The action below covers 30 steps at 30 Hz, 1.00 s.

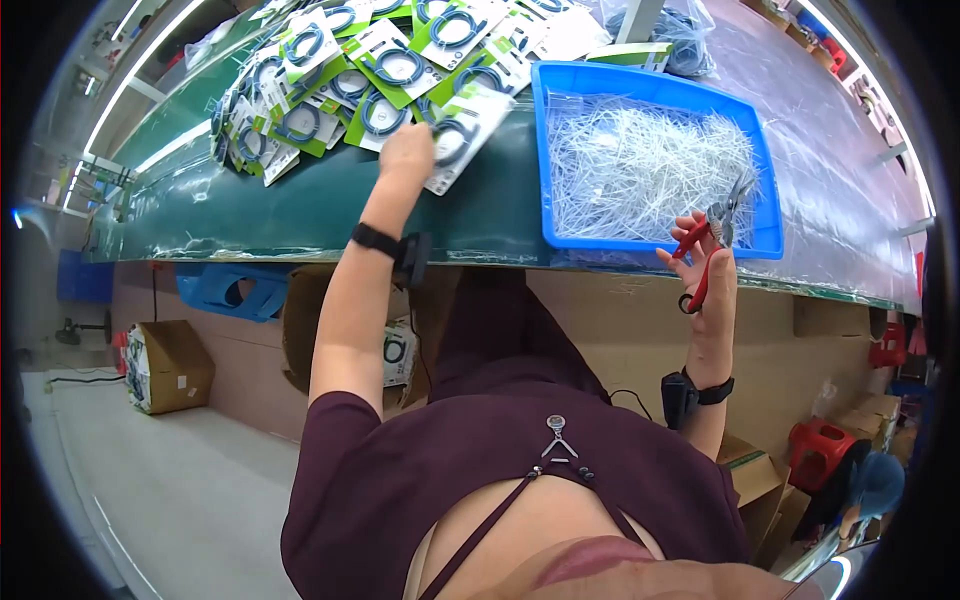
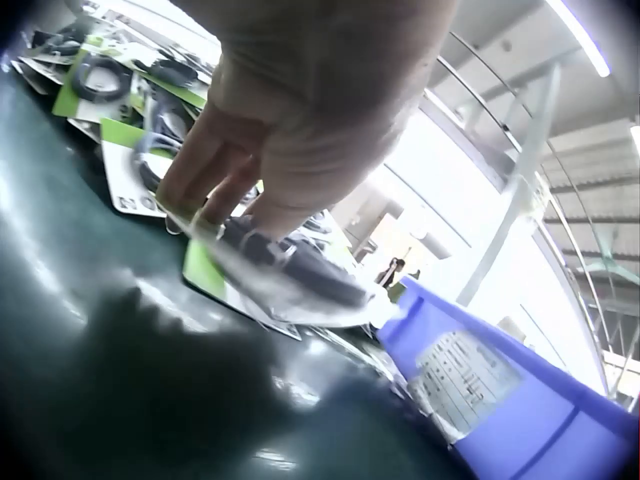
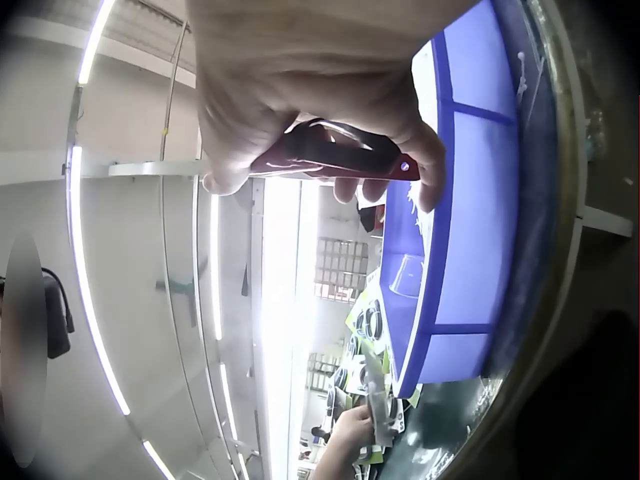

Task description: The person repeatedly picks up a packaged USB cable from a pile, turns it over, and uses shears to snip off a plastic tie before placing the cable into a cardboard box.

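Note:
My left hand (image 1: 408, 155) grips the lower left edge of a blister-packed coiled cable (image 1: 470, 135), on a white and green card, over the green table. In the left wrist view the same cable pack (image 2: 290, 275) slants below the fingers, close above the tabletop. My right hand (image 1: 715, 285) holds red-handled hand pruners (image 1: 703, 282), blades upward, at the near right corner of a blue tray (image 1: 547, 170). In the right wrist view a handle of the pruners (image 3: 345, 155) lies across the palm.
A heap of similar cable packs (image 1: 385, 70) covers the table's far left. Thin clear plastic offcuts (image 1: 650, 165) fill the tray. Behind it, a clear bag (image 1: 690, 40) stands by a post. The table's near edge (image 1: 400, 258) runs just before my body, with cardboard boxes (image 1: 170, 365) below.

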{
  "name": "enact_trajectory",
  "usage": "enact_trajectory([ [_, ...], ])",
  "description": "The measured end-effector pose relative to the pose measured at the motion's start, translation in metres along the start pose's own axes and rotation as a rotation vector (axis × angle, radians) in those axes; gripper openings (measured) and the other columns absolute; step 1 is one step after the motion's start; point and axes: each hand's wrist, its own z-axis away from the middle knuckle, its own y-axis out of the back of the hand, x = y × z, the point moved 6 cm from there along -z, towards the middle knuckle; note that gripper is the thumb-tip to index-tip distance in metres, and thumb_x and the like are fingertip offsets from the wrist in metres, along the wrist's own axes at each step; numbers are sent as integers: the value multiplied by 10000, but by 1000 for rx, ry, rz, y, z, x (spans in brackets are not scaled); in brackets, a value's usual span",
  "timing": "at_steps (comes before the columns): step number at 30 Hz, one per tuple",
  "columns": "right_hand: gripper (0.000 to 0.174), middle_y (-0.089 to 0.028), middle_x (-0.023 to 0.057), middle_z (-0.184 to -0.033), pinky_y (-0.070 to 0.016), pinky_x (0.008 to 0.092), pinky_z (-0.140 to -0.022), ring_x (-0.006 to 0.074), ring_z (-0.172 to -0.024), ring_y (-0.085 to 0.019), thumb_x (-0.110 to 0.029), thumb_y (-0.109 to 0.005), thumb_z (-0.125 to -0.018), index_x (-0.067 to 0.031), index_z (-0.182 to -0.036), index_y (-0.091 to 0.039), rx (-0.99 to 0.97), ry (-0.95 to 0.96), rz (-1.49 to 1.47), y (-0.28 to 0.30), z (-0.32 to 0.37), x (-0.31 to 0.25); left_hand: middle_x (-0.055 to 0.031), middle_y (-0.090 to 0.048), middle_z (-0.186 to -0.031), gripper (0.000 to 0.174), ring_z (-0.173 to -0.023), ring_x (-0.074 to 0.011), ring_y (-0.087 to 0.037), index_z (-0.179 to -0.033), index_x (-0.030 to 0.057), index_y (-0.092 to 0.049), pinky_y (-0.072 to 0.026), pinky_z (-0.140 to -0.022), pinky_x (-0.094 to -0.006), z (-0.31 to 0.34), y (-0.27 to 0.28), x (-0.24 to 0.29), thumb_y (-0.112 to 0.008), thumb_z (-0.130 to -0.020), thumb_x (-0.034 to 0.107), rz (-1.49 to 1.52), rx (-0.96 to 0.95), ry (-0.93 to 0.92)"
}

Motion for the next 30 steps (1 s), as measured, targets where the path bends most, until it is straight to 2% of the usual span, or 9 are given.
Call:
enact_trajectory([
  [2,785,-555,121,-1205,-496,370,-893,231,-1127,-546,-612,-573,-865,-8,-1346,-434,-23,19,43,-10,-3,-5,-169,-672,-997,140,-882,-332,-686,-944,16,-630,-570,-745,-420,17,5,-16,-573,-877,125,0,-1,13],
  [4,721,-575,103,-1149,-492,350,-869,215,-1081,-564,-548,-648,-851,3,-1286,-488,-51,62,165,-25,-3,-15,-190,-665,-1039,262,-911,-363,-678,-1075,-13,-613,-577,-763,-446,42,-4,-22,-572,-922,196,1358,-236,214],
  [6,699,-579,107,-1144,-490,346,-864,215,-1058,-570,-504,-683,-832,3,-1278,-502,-84,107,337,-41,-2,-21,-221,-649,-1073,384,-971,-389,-659,-1188,-31,-563,-579,-789,-463,64,26,29,-568,-945,267,2250,-466,34],
  [8,665,-587,113,-1132,-486,337,-852,215,-1012,-584,-414,-751,-794,4,-1262,-530,-130,201,725,-58,1,-27,-237,-639,-1087,410,-994,-402,-649,-1209,-35,-545,-578,-797,-462,73,32,66,-571,-941,274,2328,-514,10],
  [11,627,-597,117,-1008,-478,336,-804,235,-903,-587,-315,-815,-711,16,-1182,-565,-112,341,904,-78,3,-31,-249,-628,-1103,429,-1017,-410,-640,-1230,-40,-526,-578,-803,-456,83,50,120,-569,-940,274,2416,-565,-61],
  [13,624,-593,119,-984,-478,342,-799,244,-886,-583,-321,-816,-706,17,-1169,-568,-54,350,965,-76,1,-29,-241,-627,-1106,414,-1018,-400,-642,-1228,-43,-525,-580,-800,-447,88,61,148,-560,-946,259,2426,-509,-142],
  [15,617,-586,123,-937,-477,354,-788,262,-852,-575,-332,-818,-696,18,-1142,-575,12,405,1053,-68,0,-30,-238,-626,-1106,408,-1010,-398,-645,-1224,-46,-525,-580,-804,-447,88,57,169,-551,-951,255,2423,-584,-139],
  [21,609,-600,117,-946,-479,358,-788,261,-854,-579,-354,-816,-696,12,-1125,-587,59,431,1117,-53,-1,-32,-219,-631,-1078,376,-962,-359,-666,-1208,-57,-526,-578,-831,-438,92,49,204,-506,-973,236,2432,-751,-131],
  [30,561,-622,104,-938,-491,354,-754,251,-859,-608,-358,-803,-717,1,-1102,-607,73,357,1124,-40,-6,-27,-189,-642,-1059,336,-906,-302,-686,-1174,-59,-540,-602,-764,-406,90,41,219,-485,-982,210,2366,-740,48],
])
